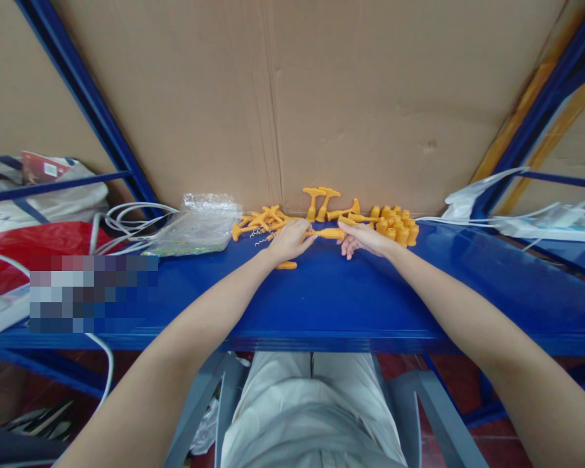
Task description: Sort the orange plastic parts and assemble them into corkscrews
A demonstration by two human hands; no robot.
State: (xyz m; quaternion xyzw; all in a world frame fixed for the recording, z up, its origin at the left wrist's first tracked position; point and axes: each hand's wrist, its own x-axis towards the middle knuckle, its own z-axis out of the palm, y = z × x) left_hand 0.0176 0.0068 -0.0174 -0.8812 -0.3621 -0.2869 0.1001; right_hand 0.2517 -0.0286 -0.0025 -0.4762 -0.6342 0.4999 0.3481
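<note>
My left hand [291, 240] is closed on a yellow corkscrew, mostly hidden by the fingers. My right hand [363, 239] grips a yellow ribbed sleeve [331, 233], its thumb and finger at the right end and the other fingers loosely curled. The sleeve lies in line with the left fingertips; whether the screw is inside it I cannot tell. Left of the left hand is a pile of yellow T-handled corkscrews [268, 216] with bare metal spirals. Yellow sleeves [398, 226] cluster behind the right hand. Two sleeved corkscrews [320, 203] stand upright at the back. Another yellow piece [286, 265] lies below the left hand.
The blue tabletop [322, 299] ends at a cardboard wall [351, 97]. A clear plastic bag [199, 224], white cables [131, 218] and a red bag [53, 244] are on the left. White plastic items [546, 224] sit at the right, near a blue post [541, 97].
</note>
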